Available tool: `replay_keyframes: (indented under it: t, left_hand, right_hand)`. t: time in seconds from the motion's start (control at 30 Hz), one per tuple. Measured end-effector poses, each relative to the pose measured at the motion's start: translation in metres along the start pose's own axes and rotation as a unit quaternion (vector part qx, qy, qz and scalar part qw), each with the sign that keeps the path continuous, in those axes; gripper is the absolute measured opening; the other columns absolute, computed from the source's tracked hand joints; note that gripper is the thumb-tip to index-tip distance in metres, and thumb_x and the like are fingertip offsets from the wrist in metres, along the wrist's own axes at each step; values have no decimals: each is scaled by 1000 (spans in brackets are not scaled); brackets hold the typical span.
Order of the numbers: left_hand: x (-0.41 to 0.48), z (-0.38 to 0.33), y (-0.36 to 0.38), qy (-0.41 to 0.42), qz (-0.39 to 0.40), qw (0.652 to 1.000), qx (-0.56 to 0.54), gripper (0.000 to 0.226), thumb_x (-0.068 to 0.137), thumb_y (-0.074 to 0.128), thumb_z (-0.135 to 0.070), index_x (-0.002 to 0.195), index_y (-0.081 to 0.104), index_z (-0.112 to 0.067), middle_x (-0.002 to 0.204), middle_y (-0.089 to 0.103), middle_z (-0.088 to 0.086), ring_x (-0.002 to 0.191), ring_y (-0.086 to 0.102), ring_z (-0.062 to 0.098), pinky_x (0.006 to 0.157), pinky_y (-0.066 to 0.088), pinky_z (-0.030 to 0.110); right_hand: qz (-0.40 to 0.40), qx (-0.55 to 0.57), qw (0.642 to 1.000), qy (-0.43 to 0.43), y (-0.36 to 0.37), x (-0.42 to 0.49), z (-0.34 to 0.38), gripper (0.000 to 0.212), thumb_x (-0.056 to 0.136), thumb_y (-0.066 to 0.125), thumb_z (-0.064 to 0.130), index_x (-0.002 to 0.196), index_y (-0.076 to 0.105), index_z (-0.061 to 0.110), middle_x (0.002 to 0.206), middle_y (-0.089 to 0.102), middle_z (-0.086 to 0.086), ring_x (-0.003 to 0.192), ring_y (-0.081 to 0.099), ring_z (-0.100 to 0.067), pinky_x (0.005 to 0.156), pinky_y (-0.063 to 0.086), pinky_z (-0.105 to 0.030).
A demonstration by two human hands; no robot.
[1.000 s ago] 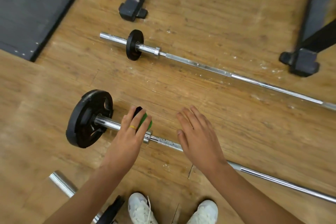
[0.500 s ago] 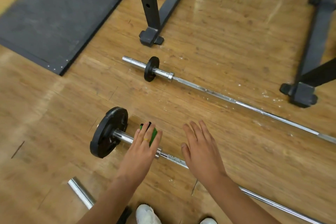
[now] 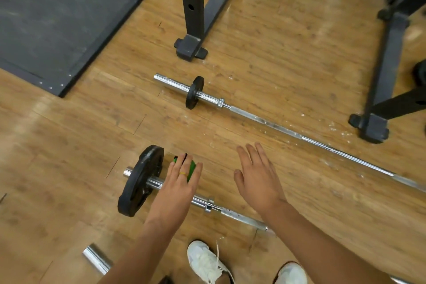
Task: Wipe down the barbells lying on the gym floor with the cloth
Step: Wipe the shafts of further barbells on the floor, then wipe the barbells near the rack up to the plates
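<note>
Cloth (image 3: 191,169): green, under fingers of left hand (image 3: 176,191), on sleeve of near bar (image 3: 239,216), beside plate (image 3: 138,184).
Left hand: fingers straight, pressing cloth.
Right hand (image 3: 258,180): spread, holding nothing, above floor (image 3: 69,157) between bars.
Far bar (image 3: 276,127): on floor, near rack foot (image 3: 190,47).

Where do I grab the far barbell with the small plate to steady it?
Grip the far barbell by its thin shaft just past the collar, from above: it lies flat, and the small plate likely props that end off the floor.
</note>
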State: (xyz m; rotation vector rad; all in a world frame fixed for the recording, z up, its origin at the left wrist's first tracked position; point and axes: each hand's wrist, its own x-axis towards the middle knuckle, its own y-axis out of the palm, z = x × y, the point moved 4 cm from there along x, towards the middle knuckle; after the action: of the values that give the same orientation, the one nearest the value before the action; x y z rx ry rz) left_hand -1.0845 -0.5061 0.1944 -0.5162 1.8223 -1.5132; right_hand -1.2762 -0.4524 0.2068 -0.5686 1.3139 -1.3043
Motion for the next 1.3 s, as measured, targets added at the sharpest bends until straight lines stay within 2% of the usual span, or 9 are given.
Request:
replay_keyframes:
  t: [0.27,0.43,0.5,0.6,0.73,0.87,0.97,1.17,1.3]
  left_hand:
    - [42,46,-3,-9,0,1000,11,106,42,76,26,142,51,2,144,48,31,140,38,48,111,30,54]
    - [94,77,31,-18,-1,1000,6,103,46,71,27,143,49,2,145,46,32,140,37,49,104,45,57]
    - [121,82,44,-12,8,1000,-3,105,54,70,27,150,39,-1,154,35,31,147,24,47,114,36,55]
    - [168,90,59,-6,62,998,0,101,80,62,18,160,8,-12,165,1,22,153,-10,36,118,-3,42]
    - [240,103,74,-24,42,999,-4,103,68,71,21,156,28,-9,161,25,23,152,9,38,118,17,42]
    - [286,124,64,17,37,999,29,88,81,55,21,158,25,-10,163,17,23,153,1,38,115,1,41]
    - [301,151,47,28,14,998,49,85,71,58,27,148,43,-4,154,34,29,148,18,46,111,16,50]
    - [315,194,19,72,53,995,45,65,83,44,16,146,45,-2,153,35,29,149,17,45,113,25,60]
    - [326,210,35,81,59,994,34,69,80,48,19,145,47,-3,154,35,26,150,17,42,112,25,57]
  right_hand:
    - [16,-25,1000,9,-4,55,-25,57,103,38,31,157,23,19,162,24,-5,153,3,-23,119,22,-43]
    - [24,-31,999,3,39,124,-59,59,102,41,29,156,25,14,160,27,-10,153,8,-27,120,24,-45]
    - [34,-26,999,1,62,159,-74,60,101,43,29,155,25,12,159,29,-13,152,11,-30,121,24,-47]
    - [37,-9,999,-12,81,212,-87,60,99,44,27,154,27,10,156,33,-16,152,13,-33,120,24,-48]
    - [40,-3,999,-19,84,274,-110,60,99,44,25,154,27,10,160,27,-14,153,8,-31,118,24,-47]
    - [46,11,998,-42,87,328,-129,61,100,46,23,156,27,11,161,27,-14,154,8,-30,118,25,-46]
    - [48,11,997,-55,90,357,-141,61,97,51,22,153,31,9,159,31,-17,153,11,-33,118,25,-48]
    - [33,48,997,-51,97,376,-145,58,95,53,20,150,37,6,153,39,-19,151,18,-36,114,33,-52]
    - [27,63,997,-20,108,372,-152,59,93,57,17,148,40,6,150,44,-20,149,23,-38,110,36,-53]
